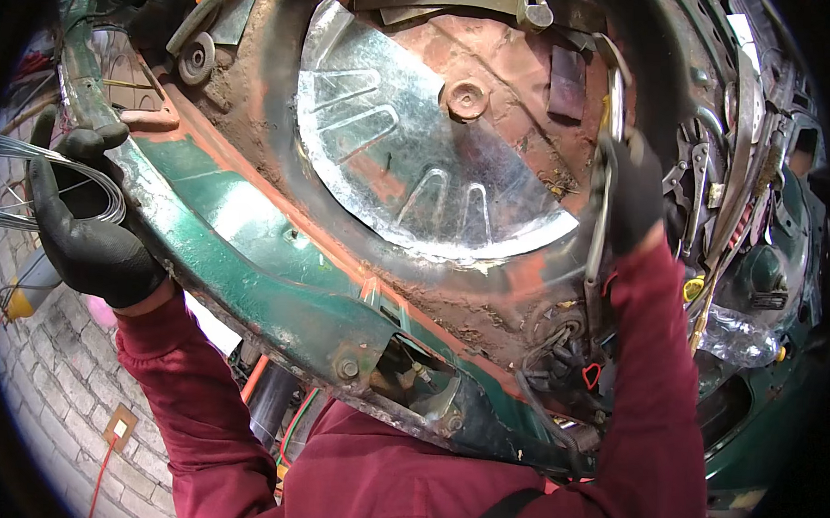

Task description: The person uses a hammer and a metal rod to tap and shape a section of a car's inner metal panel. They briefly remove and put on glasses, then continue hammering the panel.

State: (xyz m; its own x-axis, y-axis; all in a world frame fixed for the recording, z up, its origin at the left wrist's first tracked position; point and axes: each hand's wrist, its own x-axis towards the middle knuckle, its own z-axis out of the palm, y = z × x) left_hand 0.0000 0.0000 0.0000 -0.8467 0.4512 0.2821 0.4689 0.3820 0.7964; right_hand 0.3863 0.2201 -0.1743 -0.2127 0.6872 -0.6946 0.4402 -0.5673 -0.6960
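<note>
One green body panel (275, 281) curves from the upper left to the lower centre of the frame. One shiny metal sheet (382, 174) with four raised loops lies at upper centre, hiding part of the rusty pan (507, 69). Your left hand (96, 236), at left, is half curled about one wire coil (103, 181); you cannot tell how firmly. Your blurred right hand (636, 190) bends by one metal bar (616, 101), grip unclear. One clear bottle (736, 336) lies right; one round disc (197, 60), upper left.
</note>
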